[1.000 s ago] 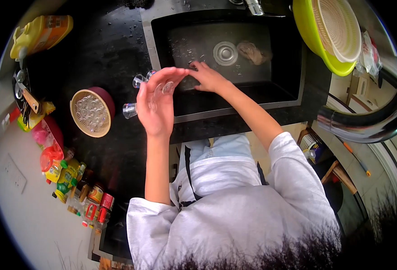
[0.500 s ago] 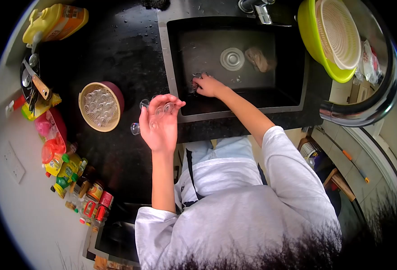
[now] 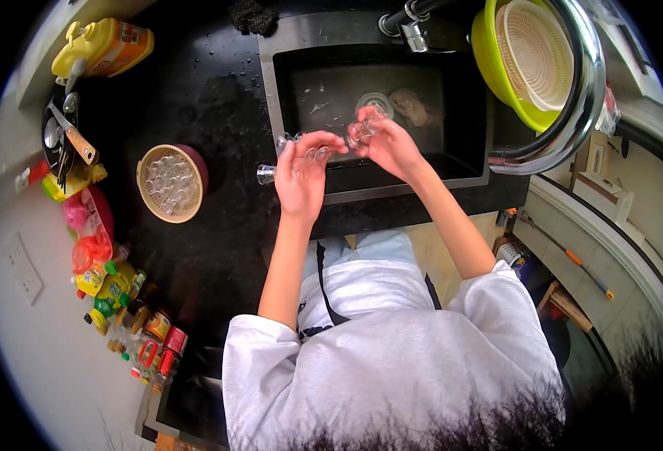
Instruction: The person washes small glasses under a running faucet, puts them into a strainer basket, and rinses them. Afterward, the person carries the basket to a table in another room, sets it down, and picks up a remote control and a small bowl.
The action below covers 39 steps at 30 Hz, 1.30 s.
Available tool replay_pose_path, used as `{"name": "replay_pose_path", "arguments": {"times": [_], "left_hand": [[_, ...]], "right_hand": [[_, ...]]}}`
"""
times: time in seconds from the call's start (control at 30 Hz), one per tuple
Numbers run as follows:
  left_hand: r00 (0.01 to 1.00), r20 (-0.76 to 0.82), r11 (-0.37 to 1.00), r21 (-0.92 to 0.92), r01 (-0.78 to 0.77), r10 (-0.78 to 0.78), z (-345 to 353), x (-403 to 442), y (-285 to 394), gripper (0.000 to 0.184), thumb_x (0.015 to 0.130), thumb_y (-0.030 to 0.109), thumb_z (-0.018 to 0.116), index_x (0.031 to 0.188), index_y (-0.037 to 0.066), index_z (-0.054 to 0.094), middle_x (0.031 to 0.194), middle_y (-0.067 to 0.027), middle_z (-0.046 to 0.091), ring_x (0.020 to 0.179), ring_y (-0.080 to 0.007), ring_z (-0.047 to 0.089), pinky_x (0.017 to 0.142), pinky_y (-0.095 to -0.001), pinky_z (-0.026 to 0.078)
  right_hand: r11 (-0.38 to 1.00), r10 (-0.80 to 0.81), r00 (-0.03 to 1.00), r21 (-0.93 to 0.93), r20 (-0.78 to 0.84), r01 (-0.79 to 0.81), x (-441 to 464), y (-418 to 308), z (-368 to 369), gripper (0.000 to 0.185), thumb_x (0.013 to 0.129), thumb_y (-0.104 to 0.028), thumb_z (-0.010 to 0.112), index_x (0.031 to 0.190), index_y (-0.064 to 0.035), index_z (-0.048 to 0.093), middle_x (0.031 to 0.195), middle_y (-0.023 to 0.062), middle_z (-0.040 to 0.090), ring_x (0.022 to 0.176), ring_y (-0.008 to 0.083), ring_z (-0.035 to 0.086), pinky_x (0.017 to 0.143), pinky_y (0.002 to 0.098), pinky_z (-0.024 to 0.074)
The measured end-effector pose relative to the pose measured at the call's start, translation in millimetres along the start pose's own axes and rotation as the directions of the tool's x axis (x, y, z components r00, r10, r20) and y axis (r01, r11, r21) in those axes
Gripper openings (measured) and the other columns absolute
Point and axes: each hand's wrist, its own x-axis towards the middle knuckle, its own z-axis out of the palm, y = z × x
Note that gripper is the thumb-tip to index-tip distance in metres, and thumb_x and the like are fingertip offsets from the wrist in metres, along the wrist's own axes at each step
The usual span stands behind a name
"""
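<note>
My left hand (image 3: 303,180) is palm up at the near left edge of the sink (image 3: 324,79), its fingers curled around several small clear glasses (image 3: 266,174). Some of them stick out past the thumb side. Over the sink, my right hand (image 3: 393,150) grips more small clear glasses (image 3: 359,135) close to the left fingertips; how many is hard to make out. To the left on the counter, a cream basket (image 3: 143,194) holds several similar glasses (image 3: 172,184).
A brownish, cloth-like lump (image 3: 412,109) lies in the sink beside the drain (image 3: 369,101). The faucet (image 3: 415,37) stands behind. Green and white colanders (image 3: 531,52) are at the right. Bottles (image 3: 117,293) and a yellow jug (image 3: 113,49) line the left wall; a dark scrubber (image 3: 253,16) sits at the back.
My right hand has risen from the sink floor with glasses in it and come close to my left hand. My left hand has moved right, still holding its glasses.
</note>
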Motion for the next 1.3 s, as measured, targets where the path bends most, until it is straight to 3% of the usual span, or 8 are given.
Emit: {"name": "replay_pose_path", "arguments": {"times": [0.1, 0.43, 0.5, 0.6, 0.93, 1.13, 1.2, 1.3], "left_hand": [[0.998, 0.007, 0.997, -0.055, 0.06, -0.06, 9.7, 10.0, -10.1, 0.05, 0.102, 0.036, 0.029, 0.108, -0.001, 0.062, 0.106, -0.0163, 0.064, 0.102, -0.0316, 0.059, 0.1, -0.0418, 0.04], [0.992, -0.065, 0.954, -0.287, 0.089, -0.112, 9.3, 12.9, -15.3, 0.046, 0.102, 0.036, 0.033, 0.108, 0.002, 0.064, 0.107, -0.0151, 0.065, 0.101, -0.0305, 0.06, 0.098, -0.045, 0.043], [0.989, -0.053, 0.95, -0.29, 0.119, -0.14, 8.1, 11.7, -13.5, 0.049, 0.102, 0.037, 0.031, 0.107, 0.001, 0.063, 0.105, -0.0158, 0.065, 0.1, -0.03, 0.06, 0.096, -0.0437, 0.043], [0.986, -0.012, 0.947, -0.28, 0.159, -0.169, 9.8, 11.1, -10.4, 0.052, 0.103, 0.037, 0.028, 0.105, 0.0, 0.063, 0.102, -0.0168, 0.065, 0.099, -0.0304, 0.06, 0.093, -0.0432, 0.044], [0.916, 0.357, 0.904, -0.304, 0.301, -0.185, 31.0, 0.2, -10.3, 0.051, 0.103, 0.034, 0.026, 0.086, 0.003, 0.062, 0.087, -0.0154, 0.06, 0.09, -0.0337, 0.057, 0.097, -0.0516, 0.043], [0.915, 0.364, 0.921, -0.269, 0.281, -0.172, 44.3, -2.3, -4.7, 0.048, 0.104, 0.032, 0.028, 0.088, 0.006, 0.065, 0.083, -0.0114, 0.06, 0.079, -0.0243, 0.05, 0.076, -0.0386, 0.037], [0.923, 0.347, 0.912, -0.303, 0.275, -0.163, 51.7, -5.9, 0.6, 0.048, 0.104, 0.033, 0.029, 0.09, 0.008, 0.067, 0.088, -0.0099, 0.062, 0.085, -0.026, 0.053, 0.079, -0.0391, 0.039], [0.934, 0.331, 0.915, -0.321, 0.246, -0.135, 65.4, -13.7, 5.8, 0.049, 0.104, 0.035, 0.029, 0.094, 0.01, 0.069, 0.1, -0.0105, 0.066, 0.095, -0.0279, 0.055, 0.082, -0.0389, 0.04]], "right_hand": [[0.974, -0.136, 0.988, -0.191, -0.073, 0.12, 1.3, 0.4, 7.5, 0.014, 0.097, -0.019, 0.044, 0.109, -0.0136, 0.047, 0.094, 0.004, 0.057, 0.089, 0.0132, 0.055, 0.071, 0.0276, 0.041], [0.931, -0.213, 0.96, -0.335, -0.182, 0.144, 4.1, 10.5, 14.0, 0.014, 0.096, -0.02, 0.042, 0.106, -0.0137, 0.048, 0.091, 0.0022, 0.058, 0.088, 0.0122, 0.055, 0.078, 0.0291, 0.0411], [1.0, -0.018, 0.992, 0.002, -0.124, 0.019, 1.9, 6.1, 17.3, 0.014, 0.096, -0.021, 0.042, 0.105, -0.0138, 0.05, 0.091, 0.0029, 0.059, 0.086, 0.0129, 0.055, 0.083, 0.03, 0.042], [0.975, 0.148, 0.983, 0.183, -0.112, -0.126, -1.4, 4.7, 15.1, 0.014, 0.096, -0.021, 0.042, 0.104, -0.0139, 0.051, 0.092, 0.004, 0.06, 0.082, 0.0137, 0.055, 0.083, 0.0304, 0.0431], [0.923, 0.37, 0.928, -0.095, -0.038, -0.372, -14.9, 24.5, 10.1, 0.037, 0.101, -0.032, 0.031, 0.085, -0.0134, 0.059, 0.077, -0.0019, 0.06, 0.061, 0.0118, 0.047, 0.071, 0.0273, 0.0438], [0.993, 0.072, 0.972, -0.071, -0.223, -0.09, -42.8, 2.7, 25.7, 0.029, 0.102, -0.041, 0.048, 0.095, -0.0134, 0.053, 0.079, 0.0021, 0.062, 0.078, 0.0113, 0.061, 0.075, 0.0284, 0.0463], [0.98, -0.143, 0.873, -0.187, -0.465, 0.06, -51.6, -3.8, 26.6, 0.023, 0.101, -0.036, 0.052, 0.096, -0.0135, 0.051, 0.08, 0.0021, 0.061, 0.077, 0.0105, 0.061, 0.073, 0.028, 0.0457], [0.934, -0.271, 0.89, -0.322, -0.366, 0.152, -66.2, -16.8, 28.7, 0.025, 0.103, -0.031, 0.051, 0.086, -0.0121, 0.053, 0.082, 0.002, 0.061, 0.077, 0.0109, 0.06, 0.069, 0.0272, 0.0458]]}}
